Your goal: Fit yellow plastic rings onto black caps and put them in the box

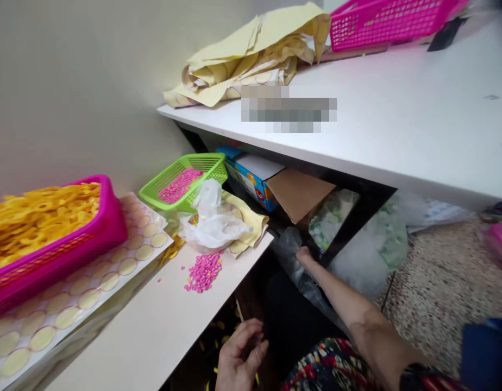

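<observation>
My right hand reaches down beneath the white table, its fingers closed on a crumpled, see-through plastic bag. My left hand hovers beside the near edge of the low work surface, fingers loosely curled and thumb apart, with nothing visible in it. On that surface lies a pile of small pink pieces with a few yellow ones among them. Behind the pile sits a white plastic bag, and a green basket of pink pieces stands farther back.
A magenta basket full of yellow pieces rests on sheets printed with circles at left. Yellow paper sheets lie on the white table. A cardboard box and filled clear bags are underneath.
</observation>
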A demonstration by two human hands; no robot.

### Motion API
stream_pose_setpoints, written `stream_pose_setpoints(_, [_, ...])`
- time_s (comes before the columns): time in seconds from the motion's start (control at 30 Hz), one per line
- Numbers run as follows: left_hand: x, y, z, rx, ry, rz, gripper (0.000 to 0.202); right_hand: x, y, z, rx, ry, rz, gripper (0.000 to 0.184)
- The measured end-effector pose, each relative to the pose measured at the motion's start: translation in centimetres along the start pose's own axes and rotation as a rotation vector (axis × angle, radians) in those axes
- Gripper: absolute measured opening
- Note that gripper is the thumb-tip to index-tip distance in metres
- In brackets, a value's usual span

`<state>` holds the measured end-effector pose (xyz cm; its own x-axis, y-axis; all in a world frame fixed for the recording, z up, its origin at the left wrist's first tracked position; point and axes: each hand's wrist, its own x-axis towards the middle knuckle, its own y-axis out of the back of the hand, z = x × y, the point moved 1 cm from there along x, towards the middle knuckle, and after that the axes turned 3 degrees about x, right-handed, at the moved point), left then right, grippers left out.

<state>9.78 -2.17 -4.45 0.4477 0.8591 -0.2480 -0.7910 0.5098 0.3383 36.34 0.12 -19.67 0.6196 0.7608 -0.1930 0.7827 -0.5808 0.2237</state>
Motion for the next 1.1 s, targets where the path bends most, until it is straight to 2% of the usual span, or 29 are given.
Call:
stream_pose_setpoints(0.13, [3.9,-3.2,1.2,-0.115,0.104,-0.144,0.040,-1.9,0.8,-1.6,0.028,0.044,-0.001,0.023])
stream_pose_setpoints(0.17, [5.1,-4.2,1.5,-0.150,0.146,-0.137,0.046,-2.9,0.9,-2.3,0.036,0.084,-0.016,0.021])
stream_pose_setpoints(0.23, [7.4,-6.0,2.0,-0.251,0.246,-0.044,0.057,-5.2,0.7,-3.5,0.039,0.200,-0.052,0.021])
stream_pose_setpoints(0.27, [8.5,-6.9,2.1,-0.312,0.305,-0.015,0.059,-6.5,0.6,-4.2,0.014,0.313,-0.075,0.022])
stream_pose_setpoints(0.37, [11.3,-9.1,1.9,-0.489,0.491,-0.079,0.040,-9.9,0.1,-5.6,-0.147,0.574,-0.129,0.024])
stream_pose_setpoints(0.43, [12.6,-9.8,1.3,-0.531,0.585,-0.111,0.017,-11.4,0.0,-6.0,-0.231,0.665,-0.180,0.017])
stream_pose_setpoints(0.5, [13.2,-10.0,0.7,-0.529,0.622,-0.073,0.007,-12.0,0.2,-6.1,-0.194,0.682,-0.194,0.010])
stream_pose_setpoints(0.53, [13.3,-9.9,0.5,-0.532,0.617,-0.047,0.006,-12.1,0.5,-6.0,-0.128,0.652,-0.162,0.012])
stream_pose_setpoints(0.6, [12.8,-9.7,0.4,-0.559,0.576,-0.003,0.009,-11.7,1.3,-5.5,0.046,0.518,0.002,0.022])
stream_pose_setpoints(0.67, [11.8,-9.6,0.9,-0.584,0.505,0.002,0.020,-11.0,2.0,-5.1,0.200,0.346,0.188,0.033])
stream_pose_setpoints(0.7, [11.2,-9.6,1.3,-0.596,0.470,-0.014,0.027,-10.6,2.3,-5.0,0.265,0.269,0.231,0.041])
stream_pose_setpoints(0.73, [10.6,-9.8,1.8,-0.611,0.439,-0.040,0.032,-10.2,2.4,-5.1,0.336,0.198,0.216,0.050])
stream_pose_setpoints(0.8, [9.4,-10.1,2.8,-0.649,0.403,-0.110,0.038,-9.7,2.6,-5.5,0.518,0.026,0.038,0.062])
stream_pose_setpoints(0.87, [8.5,-10.2,3.7,-0.682,0.395,-0.136,0.038,-9.8,2.8,-5.9,0.714,-0.180,-0.144,0.053])
stream_pose_setpoints(0.9, [8.2,-10.2,4.0,-0.686,0.398,-0.126,0.037,-10.0,3.1,-6.0,0.791,-0.267,-0.175,0.046])
stream_pose_setpoints(0.97, [7.8,-9.8,4.2,-0.672,0.419,-0.063,0.034,-10.9,4.3,-5.8,0.868,-0.357,-0.117,0.036])
stream_pose_setpoints(1.03, [7.5,-9.1,4.1,-0.657,0.450,0.036,0.030,-12.1,6.3,-5.0,0.859,-0.357,-0.030,0.033])
stream_pose_setpoints(1.1, [7.3,-8.2,3.9,-0.656,0.464,0.109,0.028,-13.4,8.9,-4.2,0.810,-0.350,0.003,0.032])
